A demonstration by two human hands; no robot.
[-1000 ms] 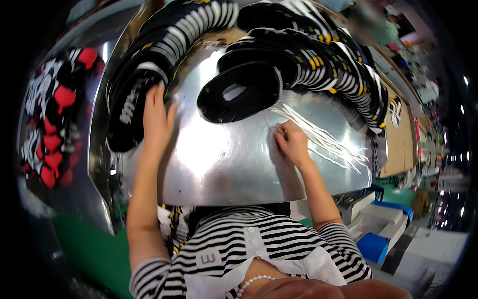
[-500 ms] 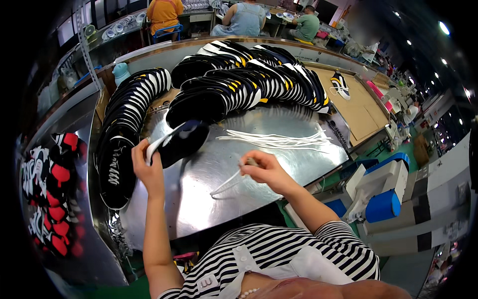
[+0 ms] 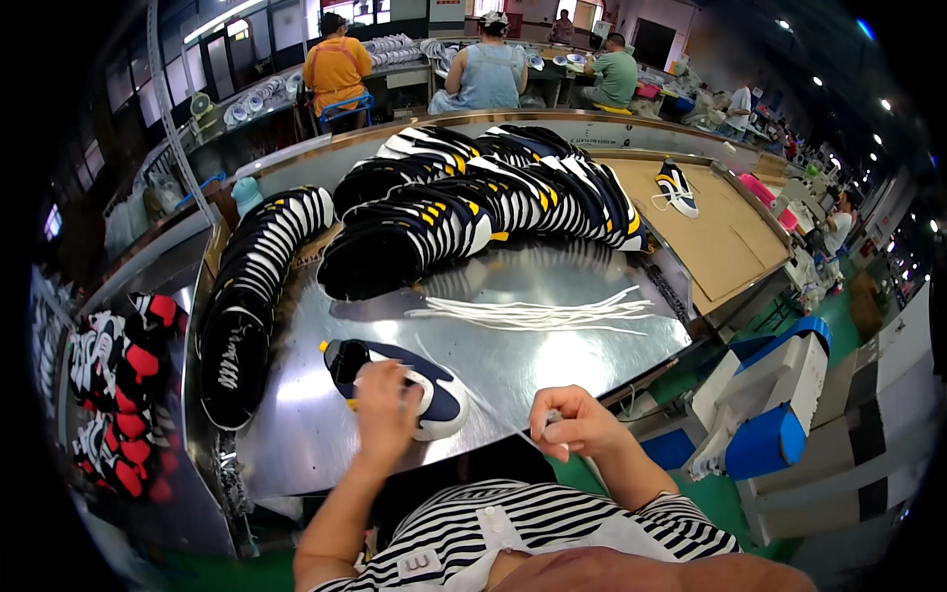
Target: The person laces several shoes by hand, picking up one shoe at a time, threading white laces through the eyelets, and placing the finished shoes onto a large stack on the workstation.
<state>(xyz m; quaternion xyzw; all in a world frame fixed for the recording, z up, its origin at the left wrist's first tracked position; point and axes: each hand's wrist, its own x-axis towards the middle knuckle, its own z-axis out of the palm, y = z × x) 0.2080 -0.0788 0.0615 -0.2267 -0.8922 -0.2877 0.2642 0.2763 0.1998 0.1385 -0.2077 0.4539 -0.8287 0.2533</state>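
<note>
The left hand [image 3: 386, 409], half-curled over the shoe [image 3: 447, 398], grip unclear, may slip if the right hand [image 3: 576, 421] tugs its pinched lace [image 3: 506, 422].

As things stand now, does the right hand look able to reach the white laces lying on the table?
Probably yes: the white laces lie just beyond the right hand, and nothing seems to stand on the metal tabletop between them, though the hand appears to pinch a thin strand.
</note>
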